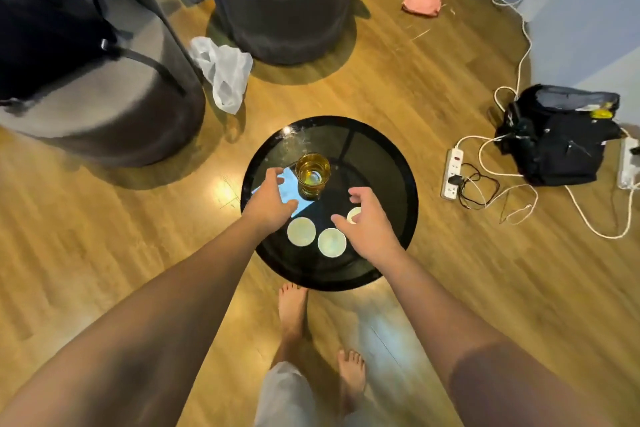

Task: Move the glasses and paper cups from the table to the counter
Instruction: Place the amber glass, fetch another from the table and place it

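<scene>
Round glossy black surface point(391, 163), glass-like, reflective. Left hand point(268, 196) at its 9 o'clock, fingers loosely spread, grasping nothing, beside the amber-tinted glass point(312, 174) near centre. Right hand point(367, 224) at 4 o'clock, likewise released, half hiding one of three white paper cups point(301, 231) along 6 o'clock.

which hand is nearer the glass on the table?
Left. The left hand hovers just beside the glass, fingers spread toward it. The right hand is farther, over the paper cups near the table's front edge.
</scene>
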`<state>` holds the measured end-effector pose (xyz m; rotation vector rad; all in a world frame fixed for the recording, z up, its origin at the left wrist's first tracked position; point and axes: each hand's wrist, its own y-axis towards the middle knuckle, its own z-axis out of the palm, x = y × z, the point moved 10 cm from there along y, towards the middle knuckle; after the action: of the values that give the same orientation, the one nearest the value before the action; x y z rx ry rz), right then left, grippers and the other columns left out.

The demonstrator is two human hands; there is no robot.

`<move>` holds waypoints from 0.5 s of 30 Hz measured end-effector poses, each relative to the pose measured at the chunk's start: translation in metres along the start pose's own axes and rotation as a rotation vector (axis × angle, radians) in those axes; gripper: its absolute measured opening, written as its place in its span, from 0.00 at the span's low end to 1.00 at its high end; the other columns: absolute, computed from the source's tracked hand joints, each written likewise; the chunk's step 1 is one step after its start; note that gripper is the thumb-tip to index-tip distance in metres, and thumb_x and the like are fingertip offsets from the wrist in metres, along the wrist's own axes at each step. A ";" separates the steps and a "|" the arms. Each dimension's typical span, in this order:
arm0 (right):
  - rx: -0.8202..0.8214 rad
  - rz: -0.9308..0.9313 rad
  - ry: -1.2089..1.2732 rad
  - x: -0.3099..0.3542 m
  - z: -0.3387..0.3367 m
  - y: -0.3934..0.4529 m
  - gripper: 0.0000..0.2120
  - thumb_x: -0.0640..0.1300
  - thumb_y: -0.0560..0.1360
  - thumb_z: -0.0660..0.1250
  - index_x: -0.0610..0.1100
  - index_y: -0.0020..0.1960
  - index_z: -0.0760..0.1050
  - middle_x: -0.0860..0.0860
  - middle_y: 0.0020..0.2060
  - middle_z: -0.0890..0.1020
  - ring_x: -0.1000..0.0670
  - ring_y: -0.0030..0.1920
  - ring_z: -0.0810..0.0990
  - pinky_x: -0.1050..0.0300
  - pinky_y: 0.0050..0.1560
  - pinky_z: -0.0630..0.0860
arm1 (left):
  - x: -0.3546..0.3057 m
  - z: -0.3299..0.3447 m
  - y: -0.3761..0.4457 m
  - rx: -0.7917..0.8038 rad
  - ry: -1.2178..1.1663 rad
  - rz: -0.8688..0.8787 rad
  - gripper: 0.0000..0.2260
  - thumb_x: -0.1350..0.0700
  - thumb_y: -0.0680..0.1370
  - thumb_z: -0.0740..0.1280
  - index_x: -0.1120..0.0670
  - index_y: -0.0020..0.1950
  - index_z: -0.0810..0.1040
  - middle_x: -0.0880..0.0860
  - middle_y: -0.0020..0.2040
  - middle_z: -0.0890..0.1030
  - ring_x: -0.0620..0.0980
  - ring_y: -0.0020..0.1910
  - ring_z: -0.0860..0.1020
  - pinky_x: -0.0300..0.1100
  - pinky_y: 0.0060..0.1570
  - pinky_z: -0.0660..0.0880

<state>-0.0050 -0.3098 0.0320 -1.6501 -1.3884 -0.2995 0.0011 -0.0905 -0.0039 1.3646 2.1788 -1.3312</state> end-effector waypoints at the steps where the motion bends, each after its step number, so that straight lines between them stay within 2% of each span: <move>1: 0.009 0.012 0.008 -0.005 0.009 0.016 0.30 0.51 0.74 0.74 0.54 0.71 0.64 0.56 0.66 0.72 0.52 0.60 0.76 0.58 0.55 0.73 | 0.005 0.003 0.017 0.017 0.015 -0.004 0.33 0.57 0.78 0.72 0.50 0.78 0.57 0.53 0.76 0.70 0.59 0.65 0.77 0.54 0.63 0.77; 4: 0.021 0.040 0.032 -0.017 0.034 0.060 0.34 0.49 0.74 0.75 0.54 0.73 0.61 0.55 0.71 0.69 0.51 0.67 0.74 0.55 0.62 0.75 | 0.020 0.018 0.058 0.075 0.046 -0.013 0.35 0.59 0.78 0.73 0.49 0.78 0.56 0.51 0.77 0.68 0.58 0.63 0.78 0.51 0.61 0.77; 8: 0.031 0.059 0.043 -0.031 0.065 0.108 0.42 0.47 0.72 0.77 0.55 0.77 0.56 0.55 0.76 0.63 0.50 0.72 0.69 0.58 0.62 0.70 | 0.035 0.040 0.099 0.127 0.078 0.009 0.40 0.58 0.76 0.76 0.48 0.79 0.54 0.51 0.79 0.66 0.60 0.68 0.75 0.56 0.65 0.76; 10: 0.036 0.067 0.035 -0.038 0.078 0.128 0.47 0.47 0.71 0.78 0.54 0.79 0.52 0.54 0.78 0.61 0.49 0.75 0.65 0.53 0.68 0.68 | 0.037 0.050 0.116 0.144 0.082 0.052 0.42 0.57 0.74 0.78 0.48 0.79 0.55 0.52 0.78 0.67 0.58 0.72 0.72 0.57 0.69 0.72; 13: 0.061 0.060 0.004 -0.044 0.094 0.152 0.52 0.47 0.70 0.79 0.56 0.80 0.47 0.54 0.79 0.59 0.49 0.77 0.62 0.48 0.71 0.66 | 0.035 0.059 0.134 0.139 0.124 0.128 0.43 0.53 0.71 0.80 0.47 0.78 0.57 0.52 0.72 0.74 0.53 0.70 0.73 0.56 0.66 0.74; 15: 0.080 0.067 0.012 -0.048 0.103 0.165 0.53 0.48 0.69 0.80 0.56 0.80 0.46 0.54 0.78 0.61 0.49 0.76 0.63 0.49 0.71 0.66 | 0.032 0.065 0.144 0.142 0.106 0.164 0.41 0.50 0.70 0.81 0.48 0.77 0.60 0.51 0.69 0.76 0.51 0.68 0.74 0.56 0.65 0.75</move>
<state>0.0859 -0.2510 -0.1367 -1.6227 -1.3164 -0.2117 0.0849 -0.1024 -0.1404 1.6638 2.0180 -1.4026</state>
